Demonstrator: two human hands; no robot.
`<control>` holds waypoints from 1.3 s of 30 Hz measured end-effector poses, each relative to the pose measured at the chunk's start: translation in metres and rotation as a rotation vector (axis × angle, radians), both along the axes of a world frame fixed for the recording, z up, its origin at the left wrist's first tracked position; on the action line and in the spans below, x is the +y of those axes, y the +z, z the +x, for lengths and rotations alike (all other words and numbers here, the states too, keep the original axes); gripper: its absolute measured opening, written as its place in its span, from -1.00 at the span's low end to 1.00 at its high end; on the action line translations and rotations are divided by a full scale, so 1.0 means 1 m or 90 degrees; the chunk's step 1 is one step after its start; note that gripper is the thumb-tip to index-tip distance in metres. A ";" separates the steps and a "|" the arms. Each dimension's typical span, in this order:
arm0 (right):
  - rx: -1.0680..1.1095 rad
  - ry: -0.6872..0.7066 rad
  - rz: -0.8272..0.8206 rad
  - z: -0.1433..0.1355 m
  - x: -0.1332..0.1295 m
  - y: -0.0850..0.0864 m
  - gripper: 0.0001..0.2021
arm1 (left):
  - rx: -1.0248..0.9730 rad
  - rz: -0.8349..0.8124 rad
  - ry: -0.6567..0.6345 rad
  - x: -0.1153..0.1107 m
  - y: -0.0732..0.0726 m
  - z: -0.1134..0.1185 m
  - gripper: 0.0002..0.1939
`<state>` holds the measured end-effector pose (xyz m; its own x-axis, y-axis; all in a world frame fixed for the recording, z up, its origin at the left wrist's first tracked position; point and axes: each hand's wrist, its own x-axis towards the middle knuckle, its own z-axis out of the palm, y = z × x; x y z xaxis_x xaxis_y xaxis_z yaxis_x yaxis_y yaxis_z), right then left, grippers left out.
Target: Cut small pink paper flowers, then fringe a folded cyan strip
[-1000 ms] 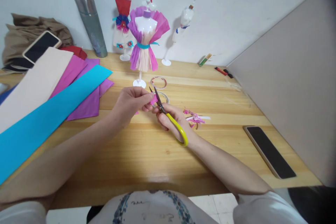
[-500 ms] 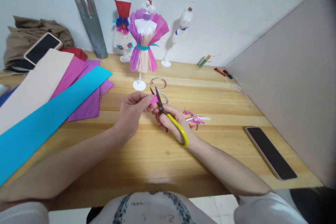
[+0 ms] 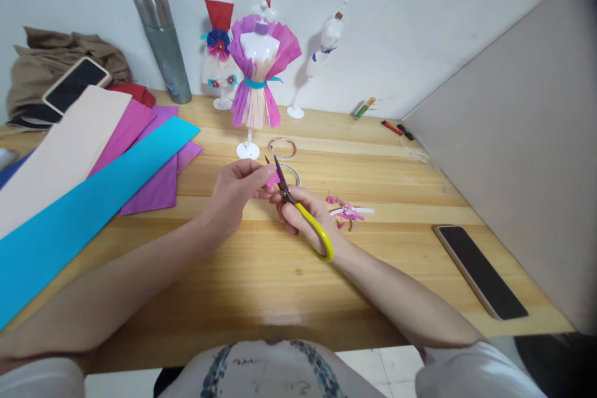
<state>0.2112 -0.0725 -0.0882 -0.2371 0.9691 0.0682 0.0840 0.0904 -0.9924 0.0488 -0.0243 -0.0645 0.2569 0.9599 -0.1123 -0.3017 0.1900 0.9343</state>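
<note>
Between the thumb and fingers of my left hand [image 3: 237,189] is a small pink piece of paper [image 3: 273,180], partly hidden by the fingertips. My right hand [image 3: 305,211] is wrapped round yellow-handled scissors [image 3: 314,233], their dark blades parted slightly and pointing away from me. The blades lie against the pink piece; whether they are cutting into it I cannot tell. Just beyond the hands stands a small mannequin [image 3: 261,50] in a purple, pink and cream crepe paper dress with a blue belt. Pink scraps [image 3: 345,208] lie to the right of my right hand.
Long blue [image 3: 97,205], cream, pink and purple paper sheets cover the left side. Behind them are a phone [image 3: 77,87] and a steel flask [image 3: 163,43]. More mannequins [image 3: 218,43] line the wall. Two tape rolls [image 3: 282,138] lie mid-table; another phone [image 3: 482,270] is at right.
The scissor blades have come slightly closer together. My left hand has shifted and turned a little, and less of the pink piece shows. Everything else stays in place.
</note>
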 end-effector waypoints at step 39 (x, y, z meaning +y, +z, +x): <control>0.055 0.016 -0.005 0.001 -0.001 0.000 -0.46 | -0.134 -0.040 0.055 -0.015 -0.012 0.014 -0.86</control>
